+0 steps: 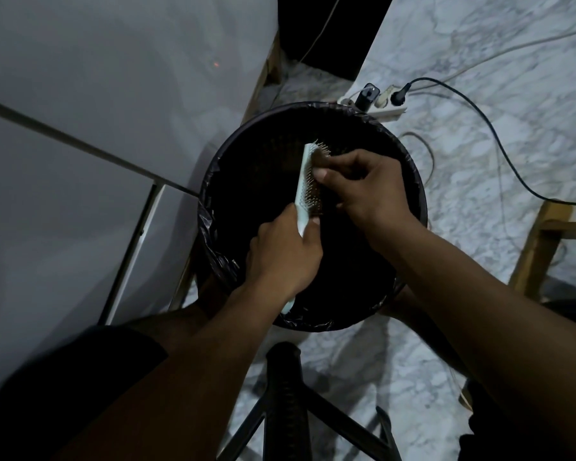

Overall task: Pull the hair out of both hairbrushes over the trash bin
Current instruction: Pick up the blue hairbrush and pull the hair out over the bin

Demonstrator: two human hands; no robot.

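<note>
I see a white power strip (378,106) lying on the floor just behind the trash bin (409,168), with a dark adapter and a black plug seated in it; a black cable (499,154) loops off to the right across the tiles. A wooden frame leg (532,247) stands to the right, well apart from the bin, and a black chair base (285,394) sits below it, near me. On the left a pale grey cabinet face (97,78) runs right up to the bin's rim.

The floor (496,54) is white marble with grey veins, and the room is dim.

The bin is round and dark, lined with a crinkled black plastic bag folded over its edge. Over its mouth I hold the hairbrush (302,181), a slim pale-blue plastic one with fine, metallic-looking bristles facing right. My left hand (285,257) is closed around its handle. My right hand (363,184) pinches at the bristles, thumb and fingers drawn together on a dark tuft of hair (320,158).
</note>
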